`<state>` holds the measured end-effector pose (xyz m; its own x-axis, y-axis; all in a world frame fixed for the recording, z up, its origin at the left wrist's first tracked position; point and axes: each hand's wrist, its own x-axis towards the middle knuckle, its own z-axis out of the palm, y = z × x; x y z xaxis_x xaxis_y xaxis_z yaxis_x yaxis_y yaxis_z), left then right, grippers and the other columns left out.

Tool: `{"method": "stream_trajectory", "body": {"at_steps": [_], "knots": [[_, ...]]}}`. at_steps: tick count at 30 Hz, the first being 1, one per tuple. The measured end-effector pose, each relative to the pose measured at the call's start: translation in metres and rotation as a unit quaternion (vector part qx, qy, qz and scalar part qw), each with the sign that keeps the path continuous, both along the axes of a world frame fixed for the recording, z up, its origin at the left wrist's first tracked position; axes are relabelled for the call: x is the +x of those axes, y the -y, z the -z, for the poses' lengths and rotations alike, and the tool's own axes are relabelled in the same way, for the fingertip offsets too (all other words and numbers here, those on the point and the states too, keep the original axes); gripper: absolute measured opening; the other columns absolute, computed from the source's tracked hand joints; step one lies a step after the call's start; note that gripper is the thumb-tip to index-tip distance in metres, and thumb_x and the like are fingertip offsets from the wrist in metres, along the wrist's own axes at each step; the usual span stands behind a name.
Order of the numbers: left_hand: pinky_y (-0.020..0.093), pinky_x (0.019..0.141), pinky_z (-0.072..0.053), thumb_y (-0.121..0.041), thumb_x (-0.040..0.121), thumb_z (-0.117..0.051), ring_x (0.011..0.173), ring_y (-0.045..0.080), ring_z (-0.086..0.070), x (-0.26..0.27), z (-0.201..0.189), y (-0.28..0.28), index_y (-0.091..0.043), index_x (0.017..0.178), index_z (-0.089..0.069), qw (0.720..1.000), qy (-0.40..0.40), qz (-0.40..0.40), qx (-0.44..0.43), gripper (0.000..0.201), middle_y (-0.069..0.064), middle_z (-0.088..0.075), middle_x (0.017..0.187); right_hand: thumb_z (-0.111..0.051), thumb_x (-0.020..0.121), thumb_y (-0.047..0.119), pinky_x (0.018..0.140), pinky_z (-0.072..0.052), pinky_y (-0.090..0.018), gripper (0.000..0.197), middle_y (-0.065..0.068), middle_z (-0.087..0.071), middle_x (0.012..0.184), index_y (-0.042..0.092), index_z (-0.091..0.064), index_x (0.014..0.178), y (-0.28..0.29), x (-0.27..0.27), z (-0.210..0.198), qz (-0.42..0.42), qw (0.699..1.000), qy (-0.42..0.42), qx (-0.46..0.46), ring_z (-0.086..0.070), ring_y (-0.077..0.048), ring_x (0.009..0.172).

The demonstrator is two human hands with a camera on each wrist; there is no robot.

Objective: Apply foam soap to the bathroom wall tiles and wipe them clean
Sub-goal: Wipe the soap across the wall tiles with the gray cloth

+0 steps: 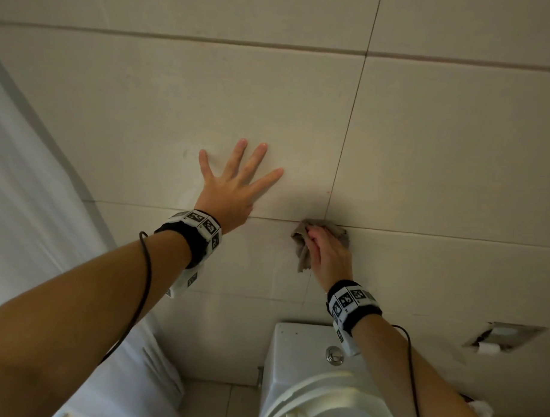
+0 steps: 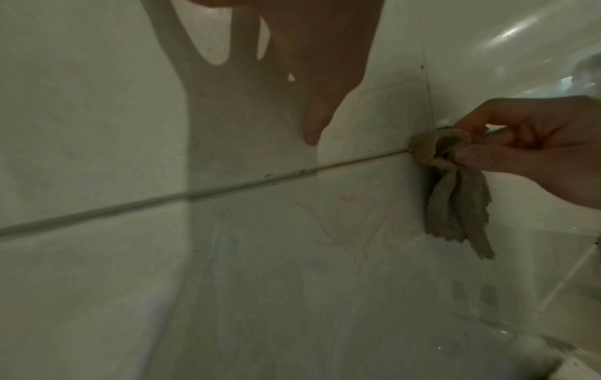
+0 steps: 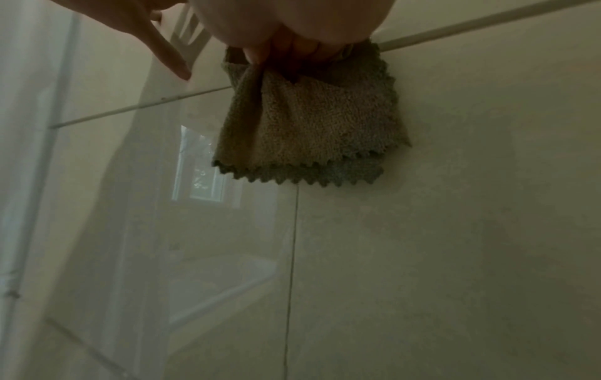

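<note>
Large beige wall tiles (image 1: 177, 105) fill the view, split by thin grout lines. My left hand (image 1: 234, 182) lies flat on one tile with its fingers spread, holding nothing. To its lower right my right hand (image 1: 326, 250) grips a bunched grey-brown cloth (image 1: 302, 245) and presses it against the wall where two grout lines cross. In the left wrist view the cloth (image 2: 455, 200) hangs from the right hand's fingers (image 2: 488, 156) beside the horizontal grout line (image 2: 195, 195). The right wrist view shows the cloth (image 3: 309, 123) with its zigzag edge lying on the tile. No foam is plainly visible.
A white toilet cistern (image 1: 296, 355) with a flush button (image 1: 334, 354) stands below my right hand, the toilet lid (image 1: 326, 403) under it. A white curtain (image 1: 24, 199) hangs along the left. A recessed paper holder (image 1: 503, 338) sits in the wall at the lower right.
</note>
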<state>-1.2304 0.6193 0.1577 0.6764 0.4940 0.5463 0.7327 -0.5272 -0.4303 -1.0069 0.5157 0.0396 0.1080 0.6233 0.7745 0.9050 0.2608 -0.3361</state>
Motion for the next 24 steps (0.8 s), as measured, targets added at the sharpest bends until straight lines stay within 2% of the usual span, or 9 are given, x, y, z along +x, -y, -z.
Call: {"method": "stream_trajectory", "body": {"at_steps": [2,5,8,11,13,16,20,22,24], "knots": [[0.086,0.096,-0.019,-0.026,0.077,-0.077,0.154,0.039,-0.005,-0.004,0.0,-0.001,-0.039,0.158,-0.02,1.0,-0.006,0.006,0.007,0.1,0.01,-0.006,0.169,-0.05,0.097,0.03,0.075,-0.04,-0.009,0.028,-0.001,-0.072,0.086,0.009,-0.068,0.099,-0.002,-0.006,-0.001,0.002,1.0,-0.012,-0.004,-0.062,-0.01,0.077],[0.084,0.099,-0.02,-0.015,0.082,-0.069,0.154,0.036,-0.01,-0.014,-0.001,-0.007,-0.035,0.157,-0.026,0.999,-0.004,0.029,0.015,0.089,0.009,-0.01,0.168,-0.048,0.097,0.032,0.066,-0.04,-0.011,0.029,0.002,-0.07,0.079,0.01,-0.067,0.096,-0.005,-0.01,-0.004,0.004,1.0,-0.007,-0.002,-0.064,-0.011,0.07],[0.08,0.106,-0.014,0.0,0.075,-0.056,0.154,0.037,-0.01,-0.03,-0.001,-0.011,-0.03,0.156,-0.031,0.999,0.011,0.044,0.001,0.09,0.015,-0.01,0.167,-0.048,0.097,0.033,0.063,-0.043,-0.013,0.03,0.003,-0.071,0.077,0.011,-0.068,0.097,-0.012,-0.019,-0.005,-0.007,1.0,-0.007,-0.001,-0.066,-0.012,0.066],[0.078,0.108,-0.011,0.004,0.07,-0.045,0.154,0.04,-0.004,-0.049,-0.001,-0.017,-0.031,0.156,-0.03,0.998,0.042,0.029,-0.022,0.094,0.02,-0.004,0.167,-0.05,0.097,0.032,0.058,-0.045,-0.015,0.029,0.003,-0.071,0.073,0.011,-0.069,0.095,-0.025,-0.042,-0.007,-0.027,1.0,-0.001,0.005,-0.064,-0.011,0.06],[0.078,0.108,-0.012,0.006,0.067,-0.045,0.154,0.04,-0.002,-0.064,-0.003,-0.021,-0.032,0.156,-0.028,0.998,0.054,0.015,-0.032,0.099,0.02,-0.001,0.167,-0.05,0.097,0.032,0.058,-0.046,-0.017,0.027,0.004,-0.071,0.073,0.012,-0.069,0.096,-0.037,-0.063,-0.008,-0.043,0.999,-0.001,0.002,-0.064,-0.012,0.059],[0.077,0.109,-0.018,0.008,0.063,-0.048,0.155,0.035,-0.009,-0.092,-0.007,-0.028,-0.029,0.156,-0.03,0.997,0.047,0.034,-0.045,0.102,0.014,-0.007,0.168,-0.049,0.098,0.034,0.056,-0.048,-0.021,0.028,0.005,-0.071,0.07,0.014,-0.068,0.095,-0.053,-0.095,-0.01,-0.062,0.998,-0.006,-0.01,-0.064,-0.014,0.056],[0.067,0.114,-0.023,0.011,0.059,-0.058,0.155,0.029,-0.011,-0.127,-0.005,-0.029,-0.026,0.155,-0.032,0.993,0.044,0.054,-0.094,0.106,0.009,-0.007,0.169,-0.046,0.097,0.038,0.057,-0.04,-0.017,0.03,0.006,-0.069,0.065,0.017,-0.067,0.094,-0.072,-0.142,-0.018,-0.065,0.997,0.003,-0.039,-0.062,-0.014,0.052],[0.063,0.114,-0.029,0.011,0.058,-0.06,0.154,0.031,-0.015,-0.146,0.002,-0.026,-0.024,0.153,-0.034,0.989,0.066,0.055,-0.124,0.105,0.012,-0.009,0.168,-0.045,0.098,0.041,0.059,-0.046,-0.024,0.032,0.004,-0.069,0.067,0.017,-0.066,0.096,-0.078,-0.166,-0.023,-0.072,0.994,-0.028,-0.079,-0.063,-0.018,0.056],[0.057,0.113,-0.037,0.01,0.061,-0.064,0.151,0.034,-0.025,-0.166,0.01,-0.021,-0.024,0.153,-0.031,0.978,0.113,0.054,-0.169,0.103,0.015,-0.008,0.168,-0.049,0.099,0.036,0.063,-0.048,-0.03,0.025,0.002,-0.069,0.074,0.016,-0.063,0.099,-0.078,-0.184,-0.035,-0.089,0.98,-0.108,-0.142,-0.063,-0.019,0.065]]}}
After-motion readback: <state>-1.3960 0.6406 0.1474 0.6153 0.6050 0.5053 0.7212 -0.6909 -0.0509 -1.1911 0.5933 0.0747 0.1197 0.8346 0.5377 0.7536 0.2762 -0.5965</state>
